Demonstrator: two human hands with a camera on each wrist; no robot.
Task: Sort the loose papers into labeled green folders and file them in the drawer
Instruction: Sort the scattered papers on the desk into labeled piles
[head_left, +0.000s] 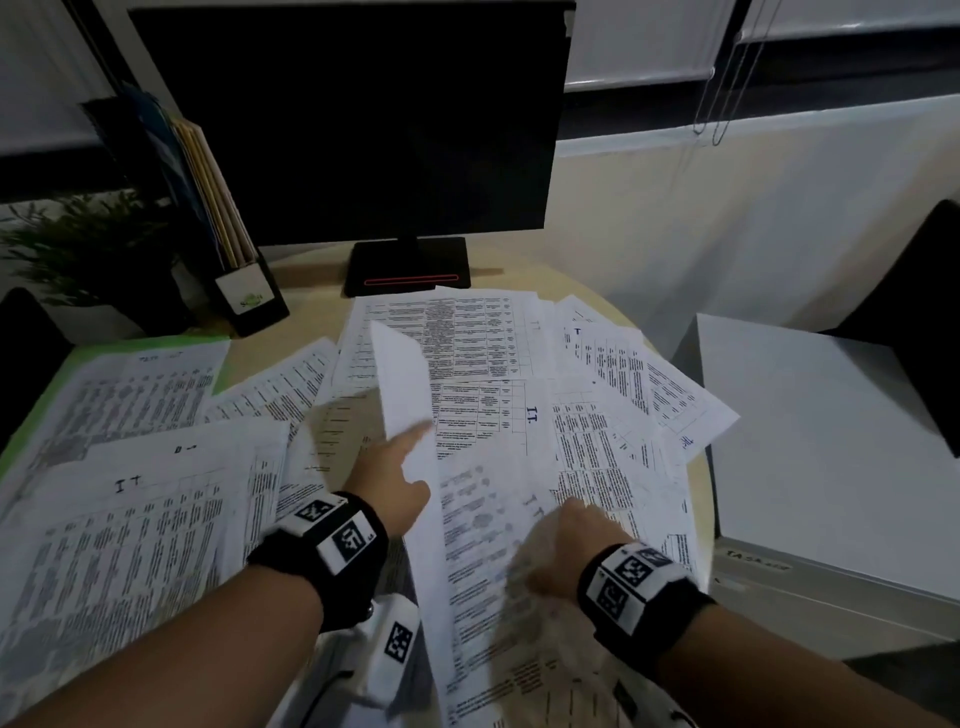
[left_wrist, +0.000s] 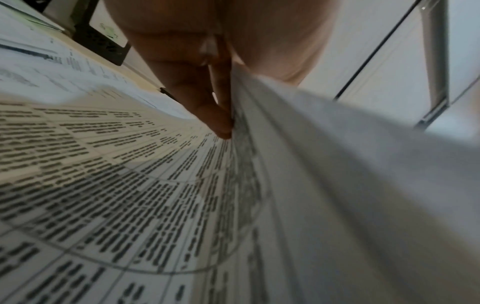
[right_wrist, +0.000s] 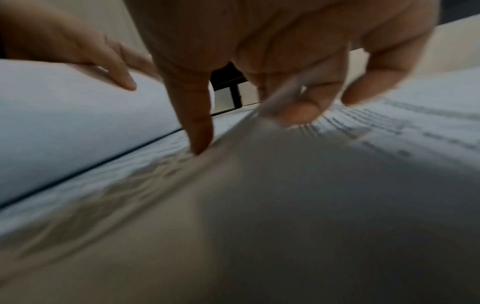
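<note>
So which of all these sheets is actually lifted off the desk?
The sheet pinched by the left hand, standing on edge mid-desk; the others lie flat.

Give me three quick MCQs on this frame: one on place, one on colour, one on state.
1. Where is the file holder?
A. left of the monitor stand
B. right of it
C. on the white cabinet

2. Colour of the folder under the far-left papers?
A. blue
B. green
C. red

3. What is the left hand doing?
A. resting flat
B. lifting a sheet by its edge
C. hanging idle

Key: 1 A, it stands beside the plant; 2 B, green border shows; 3 B, the left wrist view shows fingers pinching raised paper.
</note>
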